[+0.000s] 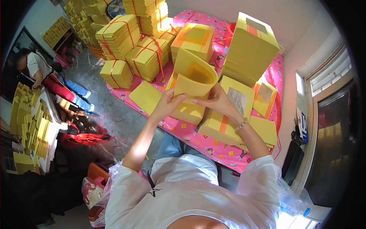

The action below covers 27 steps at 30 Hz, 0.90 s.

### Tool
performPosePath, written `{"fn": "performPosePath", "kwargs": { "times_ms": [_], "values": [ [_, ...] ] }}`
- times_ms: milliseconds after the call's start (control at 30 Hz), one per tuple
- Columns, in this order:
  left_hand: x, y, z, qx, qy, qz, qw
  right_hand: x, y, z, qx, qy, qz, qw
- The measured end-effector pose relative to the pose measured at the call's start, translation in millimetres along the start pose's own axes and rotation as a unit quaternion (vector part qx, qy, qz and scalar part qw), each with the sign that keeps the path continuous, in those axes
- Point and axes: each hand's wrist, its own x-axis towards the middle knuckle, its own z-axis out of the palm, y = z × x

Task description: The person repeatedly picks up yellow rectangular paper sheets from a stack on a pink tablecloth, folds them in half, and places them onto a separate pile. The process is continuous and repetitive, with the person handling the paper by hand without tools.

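Between my two hands a sheaf of yellow paper sheets (195,88) is bent into a U-shaped curve, its open side turned up. My left hand (170,104) pinches its near left edge, thumb on the front. On the near right side my right hand (220,102) grips it, thumb on the front and fingers behind; a beaded bracelet is on that wrist. Directly beneath lies a yellow paper stack (189,113). To the right is a wider yellow stack (223,128) with a silvery patch and an orange band on top. A flat yellow sheet (146,97) lies to the left.
Pink patterned cloth (225,152) covers the table. Tied yellow bundles (148,57) stand at the back left, a tall yellow stack (249,49) at the back right. Red strings (85,135) hang at left. Another person (57,78) stands at a far-left table (49,133).
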Motion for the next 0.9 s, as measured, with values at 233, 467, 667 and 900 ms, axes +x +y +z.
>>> {"fn": "performPosePath", "kwargs": {
  "times_ms": [233, 467, 667, 900],
  "values": [
    [10.3, 6.5, 14.3, 0.277, 0.258, 0.218, 0.9, -2.3, 8.5, 2.8, 0.033, 0.014, 0.045, 0.998],
    [15.9, 20.9, 17.2, 0.091, 0.08, 0.127, 0.984, -0.7, -12.5, 8.5, 0.035, 0.091, -0.002, 0.995],
    [13.6, 41.9, 30.7, -0.022, 0.023, 0.027, 0.999, -3.1, -13.5, 3.6, 0.05, 0.121, 0.067, 0.989],
    [14.4, 54.6, 45.6, -0.075, 0.031, -0.053, 0.995, -6.0, -18.3, 7.2, 0.066, 0.171, 0.116, 0.976]
  ]
}}
